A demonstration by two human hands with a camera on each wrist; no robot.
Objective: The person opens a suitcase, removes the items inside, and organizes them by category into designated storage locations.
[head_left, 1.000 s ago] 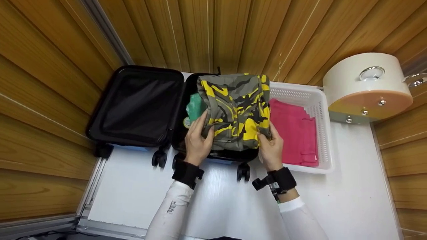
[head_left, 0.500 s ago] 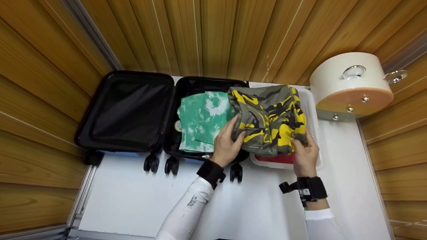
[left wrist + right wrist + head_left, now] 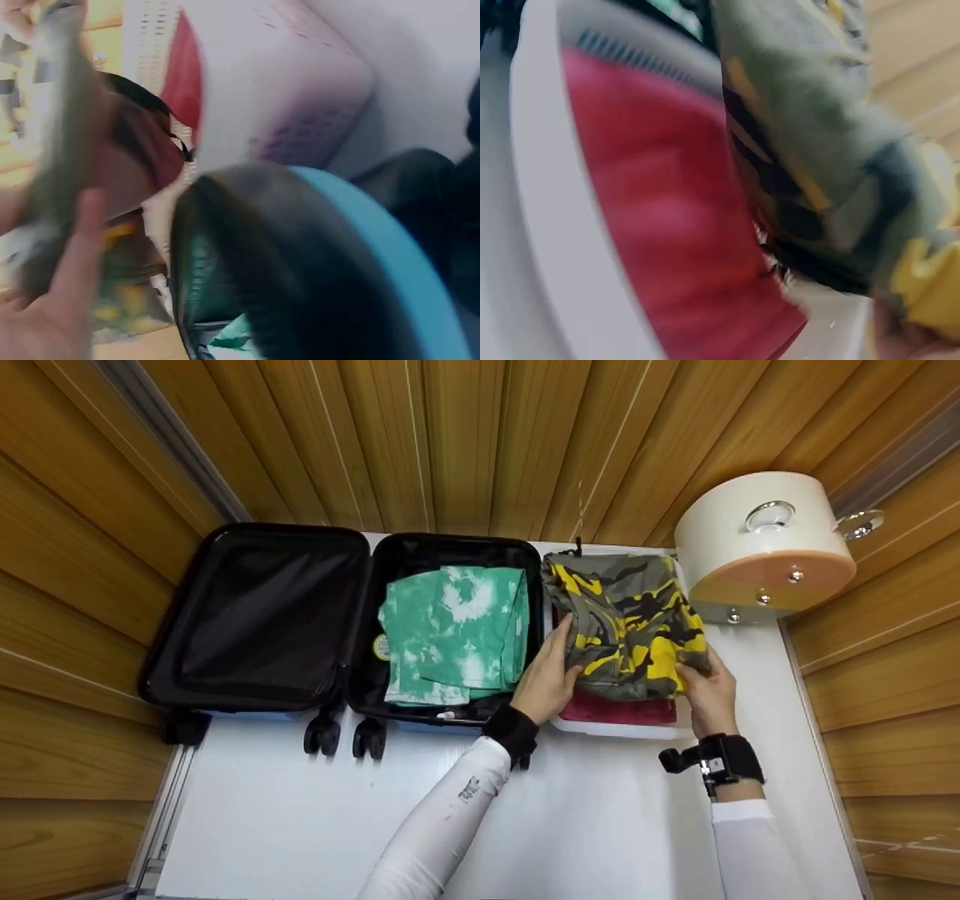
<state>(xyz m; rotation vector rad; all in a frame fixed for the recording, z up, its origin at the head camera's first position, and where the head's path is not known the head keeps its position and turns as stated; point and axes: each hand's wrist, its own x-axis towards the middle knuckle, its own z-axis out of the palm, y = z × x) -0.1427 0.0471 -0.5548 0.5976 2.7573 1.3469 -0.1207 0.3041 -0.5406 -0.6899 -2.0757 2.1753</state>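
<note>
A folded camouflage garment point(image 3: 634, 622), grey with black and yellow patches, is held between both hands above the white basket point(image 3: 622, 729). My left hand point(image 3: 546, 679) grips its left front side, thumb on top. At the right front corner, my right hand point(image 3: 711, 690) pinches the cloth with its thumb uppermost. Below the garment a folded red cloth point(image 3: 619, 710) lies in the basket, mostly covered in the head view. In the right wrist view, a gap shows between this red cloth point(image 3: 675, 202) and the raised camouflage garment point(image 3: 817, 142).
Left of the basket lies an opened black-lined suitcase point(image 3: 442, 547); a green and white tie-dye garment point(image 3: 457, 634) is folded in its right half. Its left half point(image 3: 259, 615) lies flat. A cream, rounded object point(image 3: 757, 525) with metal knobs stands at the back right. Wooden panels enclose the table.
Both hands have carried the camouflage garment rightward from over the suitcase to over the basket. This uncovers the green garment and hides most of the red cloth. The head view has also shifted.
</note>
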